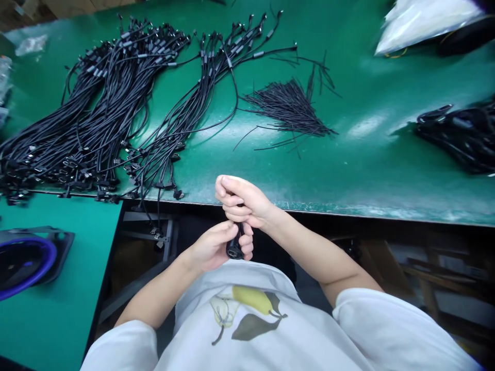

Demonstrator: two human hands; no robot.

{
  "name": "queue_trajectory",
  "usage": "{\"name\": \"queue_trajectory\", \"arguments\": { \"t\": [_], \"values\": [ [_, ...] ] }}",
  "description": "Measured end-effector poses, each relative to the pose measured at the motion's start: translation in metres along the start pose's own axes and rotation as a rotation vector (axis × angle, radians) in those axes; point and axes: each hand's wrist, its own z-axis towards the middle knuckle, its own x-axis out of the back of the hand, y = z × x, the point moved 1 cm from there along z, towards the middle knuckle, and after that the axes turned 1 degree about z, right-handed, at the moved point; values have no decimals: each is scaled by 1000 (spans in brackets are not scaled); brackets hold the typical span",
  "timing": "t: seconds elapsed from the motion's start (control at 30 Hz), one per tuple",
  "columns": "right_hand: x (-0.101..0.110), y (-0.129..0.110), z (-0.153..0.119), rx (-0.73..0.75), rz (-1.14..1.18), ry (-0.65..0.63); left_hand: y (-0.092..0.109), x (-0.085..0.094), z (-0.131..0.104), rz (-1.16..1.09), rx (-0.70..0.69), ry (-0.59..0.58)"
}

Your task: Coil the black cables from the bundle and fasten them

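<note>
Leftmost, black cables heaped on our green counter, next our left hand, fingers curled round a black plug-ended lead before the counter's edge, our right hand gripping it just above, then thin black strips.

black connector, port end exposed, in the left hand

White short-sleeved shirt printed with yellow fruit, apparently pears.
</note>
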Motion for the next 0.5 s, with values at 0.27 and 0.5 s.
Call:
{"name": "queue_trajectory", "arguments": {
  "t": [0.27,0.5],
  "values": [
    [4,-12,-2,114,-66,148,3,2,10,-30,-81,96],
    [0,-9,-4,152,-25,128,3,4,12,140,-99,60]
  ]
}}
